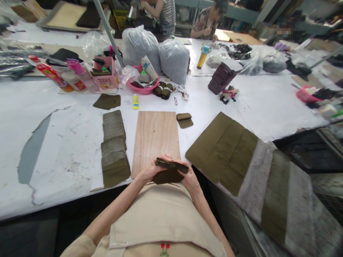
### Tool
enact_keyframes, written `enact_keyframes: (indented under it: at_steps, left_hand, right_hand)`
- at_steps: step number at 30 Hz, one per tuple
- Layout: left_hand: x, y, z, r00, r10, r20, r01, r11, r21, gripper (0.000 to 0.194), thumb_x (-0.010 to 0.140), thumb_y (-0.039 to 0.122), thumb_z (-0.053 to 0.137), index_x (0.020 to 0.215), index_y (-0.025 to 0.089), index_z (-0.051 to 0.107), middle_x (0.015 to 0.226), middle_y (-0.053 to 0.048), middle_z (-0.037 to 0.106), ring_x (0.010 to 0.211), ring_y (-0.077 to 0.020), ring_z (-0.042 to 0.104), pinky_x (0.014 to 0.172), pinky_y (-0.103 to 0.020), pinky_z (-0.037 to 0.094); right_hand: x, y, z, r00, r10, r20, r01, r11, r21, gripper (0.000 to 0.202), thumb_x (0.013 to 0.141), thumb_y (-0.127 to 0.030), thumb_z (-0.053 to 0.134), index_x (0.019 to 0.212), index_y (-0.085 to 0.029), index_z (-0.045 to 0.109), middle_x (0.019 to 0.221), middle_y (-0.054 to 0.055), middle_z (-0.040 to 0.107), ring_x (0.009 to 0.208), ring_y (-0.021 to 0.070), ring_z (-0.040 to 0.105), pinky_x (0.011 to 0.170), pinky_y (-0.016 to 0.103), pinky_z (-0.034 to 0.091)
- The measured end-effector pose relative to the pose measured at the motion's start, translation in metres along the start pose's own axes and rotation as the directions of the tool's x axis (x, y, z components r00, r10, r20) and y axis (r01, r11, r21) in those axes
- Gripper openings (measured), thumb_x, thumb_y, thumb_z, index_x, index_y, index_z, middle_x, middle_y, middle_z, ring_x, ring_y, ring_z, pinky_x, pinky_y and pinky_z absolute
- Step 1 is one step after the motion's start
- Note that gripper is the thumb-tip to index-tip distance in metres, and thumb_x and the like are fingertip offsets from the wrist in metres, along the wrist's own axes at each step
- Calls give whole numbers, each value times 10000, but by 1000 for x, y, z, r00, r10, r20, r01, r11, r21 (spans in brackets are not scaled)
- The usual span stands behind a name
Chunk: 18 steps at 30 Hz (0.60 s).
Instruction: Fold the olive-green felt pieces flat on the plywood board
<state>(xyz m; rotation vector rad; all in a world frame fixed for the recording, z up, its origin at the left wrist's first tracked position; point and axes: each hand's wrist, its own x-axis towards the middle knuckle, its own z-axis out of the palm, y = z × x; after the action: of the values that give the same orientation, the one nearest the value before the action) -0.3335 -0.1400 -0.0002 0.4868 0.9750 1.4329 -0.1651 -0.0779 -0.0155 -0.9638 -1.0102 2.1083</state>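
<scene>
Between both hands, close to my apron, is a folded piece of dark olive fabric. My left hand grips its left end, and my right hand grips the right end. The fingers wrap behind the fold, so some are hidden. Just beyond the hands lies a bare wooden board. Left of the board is an overlapping stack of olive fabric pieces. One small folded olive piece rests at the board's upper right corner.
Large olive fabric panels lie to the right, past the table edge. A yellow glue tube, pink basket, bottles and stuffed plastic bags stand farther back. Two people sit across the white table.
</scene>
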Motion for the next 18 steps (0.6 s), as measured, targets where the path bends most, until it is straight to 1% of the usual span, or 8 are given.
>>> enact_keyframes:
  at_steps: [3,6,11,15,18]
  left_hand:
    - [-1,-3,-2,999,-9,53,8,1000,21,177,651,250,789,785,167,708,967,-35,582,851,-150,576,769,-242,433]
    - [-1,-3,-3,997,-10,80,5,998,60,193,668,267,779,816,163,713,973,-40,571,841,-145,573,758,-231,429]
    - [2,-4,-2,997,-11,80,2,995,103,208,664,288,779,808,152,711,979,-54,572,876,-164,559,784,-235,434]
    - [3,-5,0,996,-36,81,29,996,81,172,666,261,774,786,161,703,973,-46,571,856,-155,556,774,-234,434]
    - [4,-7,0,997,-60,55,57,997,58,154,658,249,774,762,166,697,973,-41,574,853,-156,559,776,-243,439]
  right_hand:
    - [-3,-4,2,997,17,73,-26,991,131,158,664,-285,763,811,-276,703,1009,-14,703,1019,206,624,1002,419,426]
    - [-5,-9,5,995,39,95,-56,981,184,110,675,-274,752,765,-268,690,992,-21,699,1011,201,631,989,426,437]
    - [-5,-9,5,995,86,45,-93,979,179,110,672,-304,732,709,-243,649,981,-10,696,1013,213,628,980,445,439]
    - [-4,-4,0,996,90,23,-93,979,180,143,636,-276,751,699,-240,628,975,-7,693,994,222,631,956,436,456]
    - [-3,2,-6,996,84,7,-84,989,126,173,622,-283,755,704,-243,609,1001,4,688,978,227,632,924,430,474]
